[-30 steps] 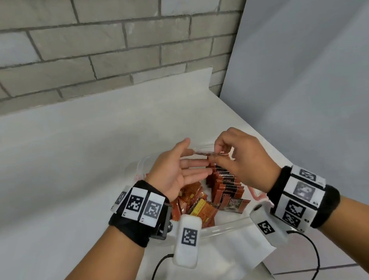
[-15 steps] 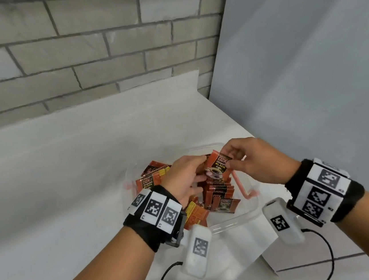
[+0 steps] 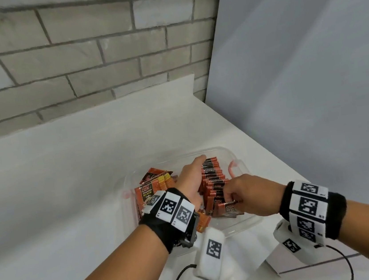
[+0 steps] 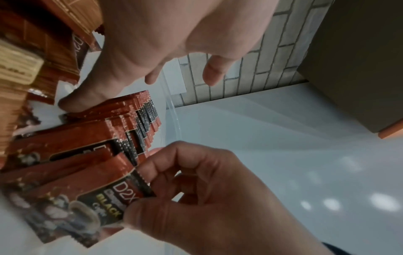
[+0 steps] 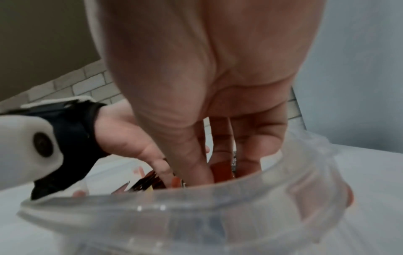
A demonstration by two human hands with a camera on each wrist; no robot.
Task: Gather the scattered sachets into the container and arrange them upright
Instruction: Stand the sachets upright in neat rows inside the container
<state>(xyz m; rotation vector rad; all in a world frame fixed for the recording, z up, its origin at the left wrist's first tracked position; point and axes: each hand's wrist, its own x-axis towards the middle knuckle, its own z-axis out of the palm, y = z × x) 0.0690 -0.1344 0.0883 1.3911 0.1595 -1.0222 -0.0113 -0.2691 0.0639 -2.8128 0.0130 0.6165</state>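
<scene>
A clear plastic container sits on the white counter. Inside it a row of red-and-black sachets stands on edge. My left hand reaches in along the row's left side, its straight fingers pressing against the sachets. At the near end of the row, the thumb and fingers of my right hand pinch the top of the front sachet, labelled D2X Black Coffee. Loose sachets lie flat in the container's left half, partly hidden by my left wrist.
A brick wall backs the counter and a grey panel closes the right side. The counter edge runs just in front of the container. A pink clip shows on the container's right rim.
My right hand has brought a sachet down from above the container to the near end of the row. My left hand has moved in flat against the row's left side.
</scene>
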